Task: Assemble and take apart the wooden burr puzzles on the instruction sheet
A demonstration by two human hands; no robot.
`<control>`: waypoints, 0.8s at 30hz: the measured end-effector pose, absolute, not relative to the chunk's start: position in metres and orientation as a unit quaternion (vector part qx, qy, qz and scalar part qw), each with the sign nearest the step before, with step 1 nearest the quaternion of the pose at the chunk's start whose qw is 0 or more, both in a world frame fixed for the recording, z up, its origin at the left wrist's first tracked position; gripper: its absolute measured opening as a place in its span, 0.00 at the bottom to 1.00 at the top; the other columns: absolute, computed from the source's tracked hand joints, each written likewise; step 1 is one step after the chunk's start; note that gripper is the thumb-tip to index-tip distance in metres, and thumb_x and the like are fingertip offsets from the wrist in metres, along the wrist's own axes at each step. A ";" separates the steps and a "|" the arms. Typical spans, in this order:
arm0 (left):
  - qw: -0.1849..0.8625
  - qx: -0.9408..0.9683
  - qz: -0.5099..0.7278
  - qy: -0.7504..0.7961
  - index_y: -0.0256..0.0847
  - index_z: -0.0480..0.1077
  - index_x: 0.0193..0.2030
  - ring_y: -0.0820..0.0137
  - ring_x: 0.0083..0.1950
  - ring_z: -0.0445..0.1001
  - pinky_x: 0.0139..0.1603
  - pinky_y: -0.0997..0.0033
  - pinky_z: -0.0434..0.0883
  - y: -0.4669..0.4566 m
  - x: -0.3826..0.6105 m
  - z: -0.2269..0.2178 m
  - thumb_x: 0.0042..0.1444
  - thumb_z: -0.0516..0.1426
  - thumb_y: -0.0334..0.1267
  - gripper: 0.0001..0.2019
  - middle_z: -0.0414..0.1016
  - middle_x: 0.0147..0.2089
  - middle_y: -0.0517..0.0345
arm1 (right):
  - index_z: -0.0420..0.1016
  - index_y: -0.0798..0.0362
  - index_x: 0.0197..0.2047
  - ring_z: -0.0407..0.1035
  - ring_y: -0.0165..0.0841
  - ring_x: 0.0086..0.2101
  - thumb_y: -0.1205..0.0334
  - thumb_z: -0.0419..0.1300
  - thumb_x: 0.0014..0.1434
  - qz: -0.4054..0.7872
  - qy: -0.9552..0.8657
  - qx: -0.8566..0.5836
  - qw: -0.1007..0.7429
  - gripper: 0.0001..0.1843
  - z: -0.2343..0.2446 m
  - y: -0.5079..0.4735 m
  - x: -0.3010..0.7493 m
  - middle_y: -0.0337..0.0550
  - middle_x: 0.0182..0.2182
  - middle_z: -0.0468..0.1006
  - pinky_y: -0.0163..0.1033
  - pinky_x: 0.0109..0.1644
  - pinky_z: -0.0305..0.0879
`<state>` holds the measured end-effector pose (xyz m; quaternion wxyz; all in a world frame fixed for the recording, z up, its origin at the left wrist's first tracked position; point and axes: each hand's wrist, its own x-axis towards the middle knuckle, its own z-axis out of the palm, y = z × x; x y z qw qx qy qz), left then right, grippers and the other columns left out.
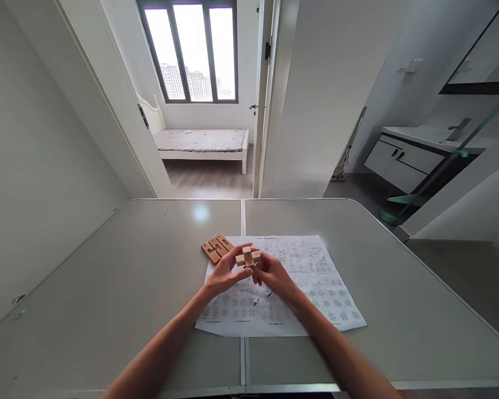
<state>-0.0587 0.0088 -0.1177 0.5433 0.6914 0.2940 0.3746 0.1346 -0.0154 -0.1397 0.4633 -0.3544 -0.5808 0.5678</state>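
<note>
The left hand (pixel 227 271) and right hand (pixel 275 275) hold the wooden cross (pixel 248 258) above the paper (pixel 314 277) — a loose grip could drop bits toward the tabletop's (pixel 108 288) near edge.

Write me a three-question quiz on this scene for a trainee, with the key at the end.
1. True or false: the left hand and the right hand are both on the pale wooden piece.
2. Multiple choice: what lies on the table beneath the hands?
A) a folded towel
B) a large printed sheet
C) a metal tray
3. Fill in the blank: as the picture shows it, the brown slotted wood lies on the ____ side of the pale wooden piece.

Key: 1. true; 2. B; 3. left
</note>
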 end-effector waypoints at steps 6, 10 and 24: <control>0.482 0.707 0.387 0.343 0.41 0.69 0.64 0.56 0.59 0.78 0.62 0.58 0.74 0.011 -0.058 -0.126 0.60 0.65 0.49 0.29 0.77 0.60 0.46 | 0.72 0.53 0.55 0.75 0.35 0.34 0.46 0.66 0.62 0.545 -0.598 -0.350 0.472 0.25 -0.141 -0.012 0.142 0.45 0.37 0.78 0.37 0.31 0.70; 0.463 0.718 0.385 0.351 0.41 0.70 0.64 0.56 0.59 0.78 0.62 0.58 0.74 0.012 -0.059 -0.122 0.60 0.65 0.48 0.28 0.77 0.61 0.45 | 0.73 0.52 0.47 0.73 0.34 0.36 0.43 0.60 0.66 0.545 -0.580 -0.341 0.500 0.20 -0.139 -0.009 0.149 0.45 0.39 0.76 0.37 0.31 0.70; 0.398 0.761 0.368 0.357 0.40 0.77 0.54 0.60 0.47 0.81 0.53 0.64 0.75 0.007 -0.060 -0.115 0.53 0.68 0.51 0.25 0.84 0.48 0.52 | 0.77 0.56 0.48 0.72 0.31 0.32 0.41 0.66 0.62 0.659 -0.621 -0.250 0.342 0.25 -0.137 -0.008 0.156 0.43 0.34 0.78 0.35 0.33 0.70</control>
